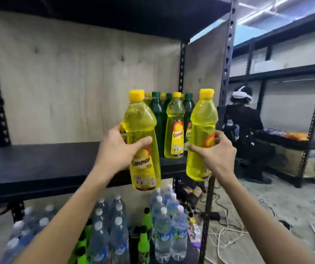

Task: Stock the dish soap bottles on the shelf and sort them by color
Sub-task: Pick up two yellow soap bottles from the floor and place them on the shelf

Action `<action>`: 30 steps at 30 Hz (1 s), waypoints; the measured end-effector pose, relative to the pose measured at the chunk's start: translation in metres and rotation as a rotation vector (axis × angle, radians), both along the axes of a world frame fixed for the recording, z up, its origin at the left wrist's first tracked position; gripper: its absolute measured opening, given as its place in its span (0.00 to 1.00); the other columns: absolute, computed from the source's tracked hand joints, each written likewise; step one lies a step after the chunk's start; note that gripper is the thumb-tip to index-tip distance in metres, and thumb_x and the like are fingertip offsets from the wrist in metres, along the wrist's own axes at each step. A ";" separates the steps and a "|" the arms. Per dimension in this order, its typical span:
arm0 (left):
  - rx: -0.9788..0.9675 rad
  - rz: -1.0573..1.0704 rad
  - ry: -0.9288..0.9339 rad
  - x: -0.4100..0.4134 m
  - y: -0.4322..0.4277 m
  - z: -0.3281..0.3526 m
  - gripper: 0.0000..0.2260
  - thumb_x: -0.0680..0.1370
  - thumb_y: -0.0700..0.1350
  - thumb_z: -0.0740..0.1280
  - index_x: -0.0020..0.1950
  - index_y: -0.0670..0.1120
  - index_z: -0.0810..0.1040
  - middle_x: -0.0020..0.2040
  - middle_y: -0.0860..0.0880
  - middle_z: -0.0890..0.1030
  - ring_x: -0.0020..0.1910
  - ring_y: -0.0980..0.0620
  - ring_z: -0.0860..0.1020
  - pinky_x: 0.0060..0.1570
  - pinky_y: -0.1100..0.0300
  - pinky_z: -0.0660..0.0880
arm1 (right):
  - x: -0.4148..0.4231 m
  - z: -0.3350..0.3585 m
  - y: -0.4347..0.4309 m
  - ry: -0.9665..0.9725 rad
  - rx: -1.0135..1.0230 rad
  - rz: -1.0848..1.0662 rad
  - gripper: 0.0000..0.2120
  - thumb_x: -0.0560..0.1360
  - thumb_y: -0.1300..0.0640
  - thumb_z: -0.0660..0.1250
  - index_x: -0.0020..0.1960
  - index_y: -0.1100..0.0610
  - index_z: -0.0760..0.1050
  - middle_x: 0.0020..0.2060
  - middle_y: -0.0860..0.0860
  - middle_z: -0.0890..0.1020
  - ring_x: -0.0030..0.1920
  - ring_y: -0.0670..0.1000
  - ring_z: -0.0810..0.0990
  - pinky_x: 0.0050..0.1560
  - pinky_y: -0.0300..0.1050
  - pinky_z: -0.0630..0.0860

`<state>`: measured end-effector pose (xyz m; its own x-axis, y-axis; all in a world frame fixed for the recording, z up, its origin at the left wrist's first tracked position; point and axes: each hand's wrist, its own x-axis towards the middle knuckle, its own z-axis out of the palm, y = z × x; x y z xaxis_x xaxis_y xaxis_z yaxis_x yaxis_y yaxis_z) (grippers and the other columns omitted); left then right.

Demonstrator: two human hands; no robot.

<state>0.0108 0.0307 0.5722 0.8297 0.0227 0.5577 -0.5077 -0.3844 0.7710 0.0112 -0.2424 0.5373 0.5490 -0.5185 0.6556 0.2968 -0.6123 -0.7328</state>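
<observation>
My left hand [118, 147] grips a yellow dish soap bottle [140, 122] by its waist, upright, in front of the black shelf [38, 164]. My right hand [213, 153] grips a second yellow bottle [202, 130], also upright, just off the shelf's right front corner. On the shelf's right end stands a cluster of bottles: a yellow one [174, 126] in front, dark green ones [157, 113] and more yellow ones behind. Both held bottles hang in the air ahead of that cluster.
The shelf's left part is bare black board. Below it stand packs of water bottles [164, 225] and bright green bottles [143, 242]. A slotted steel upright [226, 73] rises at the right. Cables lie on the floor, and a person [242, 126] crouches at another rack.
</observation>
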 end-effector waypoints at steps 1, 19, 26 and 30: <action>-0.009 0.012 -0.010 0.014 -0.002 0.016 0.23 0.63 0.61 0.79 0.53 0.54 0.81 0.46 0.58 0.85 0.48 0.58 0.83 0.52 0.54 0.80 | 0.010 0.011 -0.002 -0.012 0.009 -0.018 0.35 0.53 0.36 0.80 0.55 0.49 0.78 0.41 0.42 0.82 0.42 0.41 0.80 0.43 0.29 0.73; 0.159 0.206 0.065 0.210 -0.022 0.028 0.27 0.68 0.58 0.78 0.60 0.45 0.77 0.57 0.46 0.82 0.55 0.46 0.80 0.54 0.52 0.78 | 0.145 0.007 -0.032 0.125 0.073 -0.193 0.37 0.57 0.35 0.79 0.56 0.58 0.75 0.42 0.50 0.78 0.45 0.55 0.78 0.43 0.47 0.75; 0.143 0.146 0.080 0.222 -0.019 0.012 0.29 0.69 0.53 0.78 0.66 0.45 0.74 0.61 0.46 0.81 0.58 0.45 0.80 0.54 0.55 0.76 | 0.138 -0.006 -0.032 0.171 0.102 -0.110 0.41 0.59 0.34 0.78 0.61 0.58 0.72 0.44 0.49 0.77 0.48 0.53 0.76 0.45 0.45 0.71; 0.150 0.119 0.129 0.207 -0.020 0.000 0.35 0.69 0.46 0.79 0.73 0.44 0.69 0.66 0.44 0.77 0.63 0.44 0.78 0.61 0.50 0.76 | 0.118 -0.026 -0.031 0.192 0.095 -0.063 0.42 0.61 0.38 0.80 0.67 0.58 0.72 0.54 0.52 0.81 0.56 0.54 0.80 0.53 0.46 0.75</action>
<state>0.2177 0.0110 0.5718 0.8908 0.0492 0.4517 -0.3531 -0.5508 0.7563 0.1287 -0.2734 0.5113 0.6237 -0.6102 0.4885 0.1096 -0.5505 -0.8276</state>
